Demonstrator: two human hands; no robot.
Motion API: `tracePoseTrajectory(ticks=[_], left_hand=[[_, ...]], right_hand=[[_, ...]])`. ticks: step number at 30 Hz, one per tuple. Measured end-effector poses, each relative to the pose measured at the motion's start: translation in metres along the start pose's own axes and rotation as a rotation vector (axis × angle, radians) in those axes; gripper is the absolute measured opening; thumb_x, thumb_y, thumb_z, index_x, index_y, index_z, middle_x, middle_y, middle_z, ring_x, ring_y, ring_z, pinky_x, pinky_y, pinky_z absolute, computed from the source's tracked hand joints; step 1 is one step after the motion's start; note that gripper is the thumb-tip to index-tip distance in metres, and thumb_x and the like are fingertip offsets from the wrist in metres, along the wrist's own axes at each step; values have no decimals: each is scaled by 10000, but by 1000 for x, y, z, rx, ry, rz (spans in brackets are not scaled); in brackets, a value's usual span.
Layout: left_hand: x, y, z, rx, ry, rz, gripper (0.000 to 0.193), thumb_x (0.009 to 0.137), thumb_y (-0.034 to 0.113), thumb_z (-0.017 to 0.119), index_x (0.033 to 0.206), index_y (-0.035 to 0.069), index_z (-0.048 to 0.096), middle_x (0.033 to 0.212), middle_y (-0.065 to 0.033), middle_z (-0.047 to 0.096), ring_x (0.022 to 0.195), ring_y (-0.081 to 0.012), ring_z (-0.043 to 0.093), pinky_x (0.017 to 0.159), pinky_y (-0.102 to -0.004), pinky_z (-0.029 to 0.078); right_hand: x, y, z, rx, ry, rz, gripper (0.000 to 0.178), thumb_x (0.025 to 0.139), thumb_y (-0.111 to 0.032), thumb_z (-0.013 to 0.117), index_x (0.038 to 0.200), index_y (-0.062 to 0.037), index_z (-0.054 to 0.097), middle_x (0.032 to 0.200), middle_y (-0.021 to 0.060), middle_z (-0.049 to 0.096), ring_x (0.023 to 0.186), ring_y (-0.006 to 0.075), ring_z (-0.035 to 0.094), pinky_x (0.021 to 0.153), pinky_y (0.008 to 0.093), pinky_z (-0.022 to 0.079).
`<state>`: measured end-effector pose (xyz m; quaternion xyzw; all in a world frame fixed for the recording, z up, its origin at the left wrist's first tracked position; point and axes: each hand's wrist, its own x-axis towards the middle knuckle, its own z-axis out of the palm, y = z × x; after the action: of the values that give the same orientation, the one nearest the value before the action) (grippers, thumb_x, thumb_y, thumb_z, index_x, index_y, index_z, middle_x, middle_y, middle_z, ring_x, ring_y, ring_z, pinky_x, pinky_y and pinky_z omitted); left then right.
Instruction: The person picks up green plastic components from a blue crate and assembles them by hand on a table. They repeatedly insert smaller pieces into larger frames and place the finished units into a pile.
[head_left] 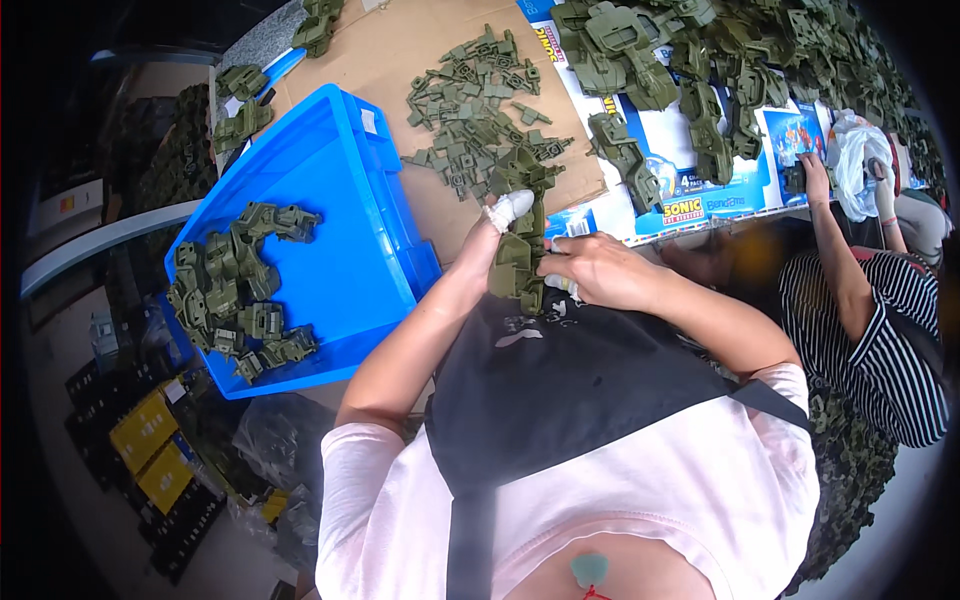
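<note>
An olive-green plastic toy vehicle body is held upright close to the front of my black apron. My left hand grips its left side, with a white cover on the thumb. From the right, my right hand is closed, its bent fingers pressed to the body's other side; a white cover shows on a finger there. Any small piece between those right fingertips is hidden. Just beyond the body lies a loose pile of small olive-green plastic parts on a cardboard sheet.
A blue plastic bin at the left holds several olive-green vehicle bodies. More bodies cover printed card sheets at the far right. Another person in a striped top works there, a hand near a clear plastic bag.
</note>
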<state>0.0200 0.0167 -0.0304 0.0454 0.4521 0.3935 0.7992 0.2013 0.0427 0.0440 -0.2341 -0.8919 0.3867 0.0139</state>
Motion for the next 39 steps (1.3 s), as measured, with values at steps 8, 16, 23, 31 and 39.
tracePoseTrajectory(ticks=[8,16,23,31,39], left_hand=[[-9,0,18,29,90,28,279,828,232,598,1037,83,489,871,-52,562,744,-159,581,600,-310,505],[-6,10,-9,-46,-161,131,407,863,409,523,1057,51,537,962,-101,609,817,-216,622,683,-343,542],[1,34,-15,11,2,382,504,850,212,586,1280,157,329,1092,-88,538,921,-248,596,734,-392,538],[11,13,6,97,37,578,766,781,118,643,1370,175,155,1289,-88,391,1124,-218,455,897,-342,421],[-5,27,20,94,158,773,426,760,7,630,1139,49,440,970,-60,590,805,-169,607,681,-293,525]], right_hand=[[-1,6,11,51,-62,-21,314,628,55,520,919,-38,590,813,153,579,773,332,589,670,427,467],[-8,48,13,542,191,-71,483,703,-97,647,1168,-102,517,1007,144,567,1003,320,519,834,402,423],[-66,156,46,62,589,642,672,741,-105,642,1336,-58,335,1135,250,513,1082,369,482,909,411,385],[6,26,40,828,526,300,690,803,-177,638,1383,-113,270,1361,131,382,1184,195,427,921,304,381],[5,28,21,1097,364,88,593,896,-259,506,1398,-119,225,1425,109,263,1311,206,245,1045,333,241]])
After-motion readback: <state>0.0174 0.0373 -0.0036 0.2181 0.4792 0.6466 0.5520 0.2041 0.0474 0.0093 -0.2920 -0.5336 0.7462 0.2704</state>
